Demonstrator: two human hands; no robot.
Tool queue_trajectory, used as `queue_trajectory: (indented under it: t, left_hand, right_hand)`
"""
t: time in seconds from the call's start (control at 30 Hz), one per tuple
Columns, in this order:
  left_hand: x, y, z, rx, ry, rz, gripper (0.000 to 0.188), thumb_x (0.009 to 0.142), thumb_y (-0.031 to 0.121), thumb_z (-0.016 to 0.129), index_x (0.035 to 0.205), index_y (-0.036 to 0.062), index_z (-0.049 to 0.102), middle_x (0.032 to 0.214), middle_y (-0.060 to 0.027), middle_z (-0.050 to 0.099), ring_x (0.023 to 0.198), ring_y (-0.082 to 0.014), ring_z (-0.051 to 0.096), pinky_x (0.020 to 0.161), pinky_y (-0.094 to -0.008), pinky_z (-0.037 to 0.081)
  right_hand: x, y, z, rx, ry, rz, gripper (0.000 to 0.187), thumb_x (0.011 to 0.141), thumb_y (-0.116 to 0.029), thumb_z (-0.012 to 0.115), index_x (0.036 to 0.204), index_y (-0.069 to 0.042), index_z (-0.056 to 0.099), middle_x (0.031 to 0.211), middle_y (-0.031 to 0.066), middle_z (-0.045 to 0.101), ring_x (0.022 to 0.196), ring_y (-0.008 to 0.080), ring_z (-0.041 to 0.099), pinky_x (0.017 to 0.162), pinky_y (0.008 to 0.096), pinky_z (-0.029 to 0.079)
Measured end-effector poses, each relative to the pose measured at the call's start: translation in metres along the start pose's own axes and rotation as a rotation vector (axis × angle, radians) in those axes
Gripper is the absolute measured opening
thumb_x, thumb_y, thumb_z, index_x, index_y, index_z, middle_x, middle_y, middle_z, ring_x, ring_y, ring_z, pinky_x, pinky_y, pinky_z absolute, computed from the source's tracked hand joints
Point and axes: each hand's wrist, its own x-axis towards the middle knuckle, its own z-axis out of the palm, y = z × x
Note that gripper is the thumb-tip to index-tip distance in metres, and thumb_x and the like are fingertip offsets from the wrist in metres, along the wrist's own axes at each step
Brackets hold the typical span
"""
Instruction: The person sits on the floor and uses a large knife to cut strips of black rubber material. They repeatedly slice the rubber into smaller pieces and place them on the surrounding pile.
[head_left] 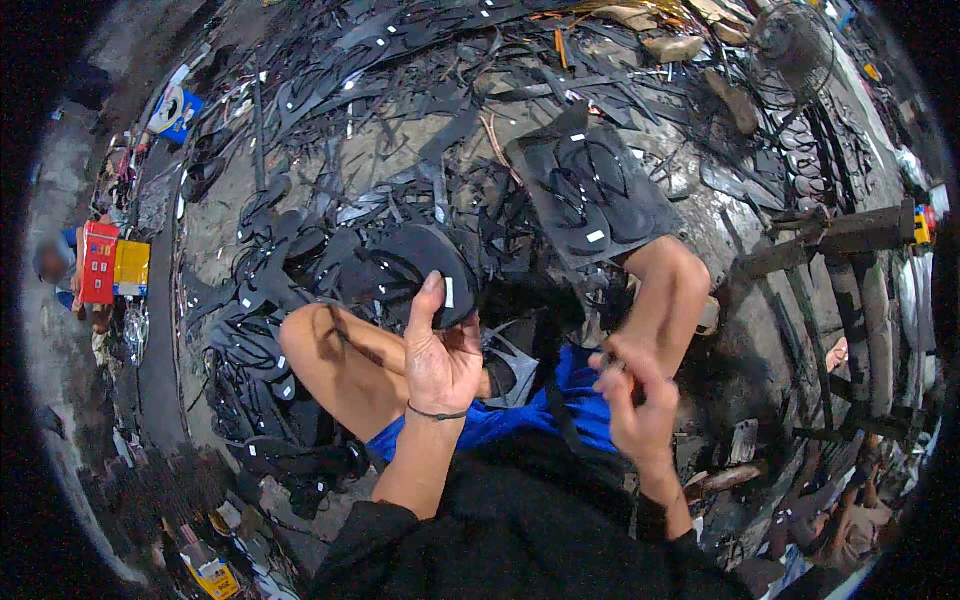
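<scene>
My left hand (442, 365) grips a black flip-flop (415, 262) by its heel end, with the thumb on top beside a white label and the fingers underneath. Its dark strap points away from me, above a heap of similar black footwear. Over my right thigh, my right hand (642, 408) is raised with its fingers curled together. Motion blurs those fingertips, and whatever may be pinched in them is too small to name. Beyond my right knee, a pair of black flip-flops (600, 190) with white labels rests on a dark flat board (655, 205).
Black scraps and strips (400, 110) litter the floor all around. Flip-flops pile up by my left knee (250, 350). A fan (792, 50) stands at the far right, near a wooden beam (850, 232). Red and yellow boxes (100, 262) sit at the left.
</scene>
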Motion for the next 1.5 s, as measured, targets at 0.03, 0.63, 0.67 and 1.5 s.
queue_trajectory:
  t: [0.03, 0.63, 0.67, 1.5]
  left_hand:
    - [0.003, -0.005, -0.001, 0.010, 0.063, 0.000, 0.020, 0.092, 0.016, 0.070, 0.110, 0.0061, 0.067, 0.102, -0.0059, 0.073, 0.086, -0.0176, 0.072, 0.074, -0.0283, 0.064]
    - [-0.067, -0.014, -0.071, 0.349, 0.078, -0.011, 0.038, 0.092, 0.000, 0.060, 0.129, 0.0022, 0.056, 0.118, -0.0091, 0.066, 0.105, -0.0214, 0.068, 0.092, -0.0385, 0.059]
    - [-0.074, -0.012, -0.077, 0.369, 0.089, -0.012, 0.039, 0.091, -0.003, 0.060, 0.130, 0.0017, 0.055, 0.118, -0.0095, 0.066, 0.104, -0.0214, 0.069, 0.092, -0.0384, 0.059]
    - [-0.045, 0.104, -0.015, 0.684, 0.222, 0.231, 0.039, 0.099, 0.039, 0.060, 0.118, 0.0049, 0.064, 0.099, -0.0034, 0.069, 0.084, -0.0152, 0.068, 0.072, -0.0292, 0.057]
  right_hand:
    - [-0.015, 0.006, 0.001, -0.008, -0.019, -0.032, 0.027, 0.092, -0.006, 0.067, 0.117, 0.003, 0.065, 0.091, 0.0096, 0.072, 0.066, 0.0103, 0.061, 0.063, 0.0236, 0.050]
    - [-0.023, -0.034, 0.017, -0.161, -0.322, 0.142, 0.028, 0.089, -0.020, 0.074, 0.112, -0.005, 0.071, 0.081, 0.0147, 0.069, 0.060, 0.0249, 0.066, 0.055, 0.0344, 0.053]
    - [-0.018, -0.034, 0.021, -0.151, -0.359, 0.161, 0.028, 0.090, -0.021, 0.073, 0.112, -0.005, 0.071, 0.079, 0.0149, 0.069, 0.060, 0.0254, 0.066, 0.055, 0.0348, 0.052]
    - [0.002, -0.022, 0.036, 0.176, -0.482, 0.002, 0.029, 0.092, -0.011, 0.066, 0.120, 0.001, 0.066, 0.088, 0.0065, 0.069, 0.072, 0.0074, 0.059, 0.060, 0.0243, 0.046]
